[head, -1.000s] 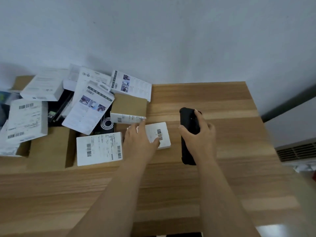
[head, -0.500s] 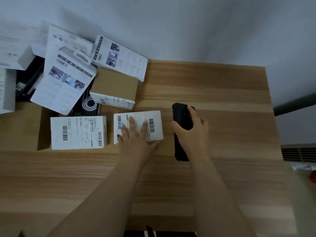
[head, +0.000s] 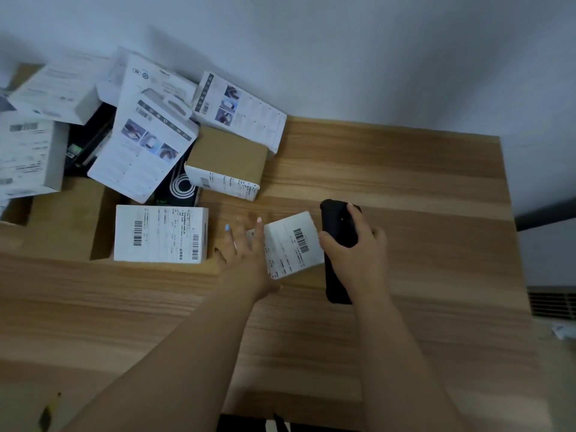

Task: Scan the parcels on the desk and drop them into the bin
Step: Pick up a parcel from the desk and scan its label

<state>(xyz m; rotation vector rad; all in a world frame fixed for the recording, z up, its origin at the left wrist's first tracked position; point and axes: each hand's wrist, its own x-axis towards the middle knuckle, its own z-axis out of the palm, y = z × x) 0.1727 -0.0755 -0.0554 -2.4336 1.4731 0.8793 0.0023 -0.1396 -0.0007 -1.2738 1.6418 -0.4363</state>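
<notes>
The wooden desk (head: 405, 169) carries a heap of boxes (head: 143, 135) at its far left corner. Since half a second ago the small white parcel (head: 293, 244) has swung askew — barcode now toward the black scanner (head: 338, 254), just beside it. Right hand (head: 358, 254) grips the scanner; left hand (head: 246, 254) lies with flat, spread fingers on the parcel's left edge.

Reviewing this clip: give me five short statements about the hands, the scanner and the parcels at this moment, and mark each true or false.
1. The right hand grips a black scanner. True.
2. The left hand rests with straight fingers on the small white parcel. True.
3. The small white parcel shows no barcode. False: a barcode faces up on its label.
4. The brown box lies alone at the desk's right edge. False: it sits in the parcel pile at the left.
5. The larger white labelled parcel lies on the left hand's left side. True.
</notes>
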